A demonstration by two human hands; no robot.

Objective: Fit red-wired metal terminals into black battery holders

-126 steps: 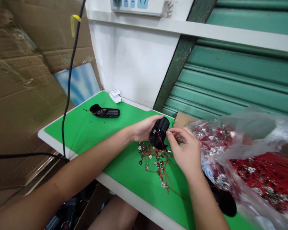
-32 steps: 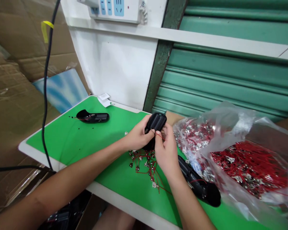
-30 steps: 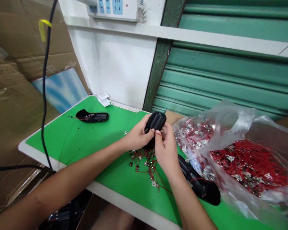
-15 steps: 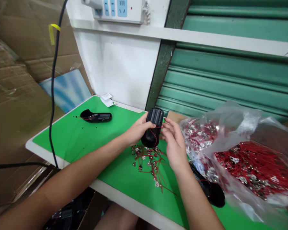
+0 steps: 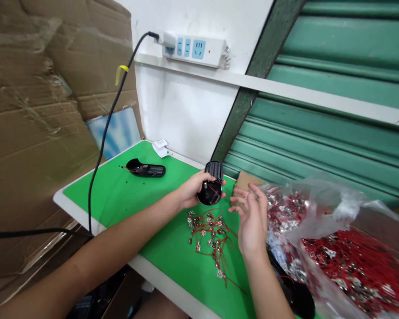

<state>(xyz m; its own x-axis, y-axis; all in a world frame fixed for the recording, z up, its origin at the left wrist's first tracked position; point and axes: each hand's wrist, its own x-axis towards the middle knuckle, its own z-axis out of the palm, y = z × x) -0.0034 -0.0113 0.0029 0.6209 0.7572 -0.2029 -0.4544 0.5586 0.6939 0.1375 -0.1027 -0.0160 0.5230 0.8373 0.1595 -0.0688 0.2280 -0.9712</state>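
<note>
Plainly, the head view, the only one I have, shows the left hand point(image 5: 193, 188) closed around a black shell point(image 5: 209, 197), thumb across its hollow side and fingertips showing at the far edge. That shell is held over the green tabletop point(image 5: 173, 248), just beyond a loose spread of wired metal contacts point(image 5: 203, 232). The right hand point(image 5: 252, 226) is apart from it, fingers spread and loosely curled, with nothing in its grasp that I can make out (a thin wire could escape me). I judge the shell light, stiff and rather slippery, apparently smooth plastic, best taken by its long outer edges. The red wire point(image 5: 214, 188) in its hollow looks thin and bendable, its joints probably fragile, so I'd keep pressure off it.
</note>
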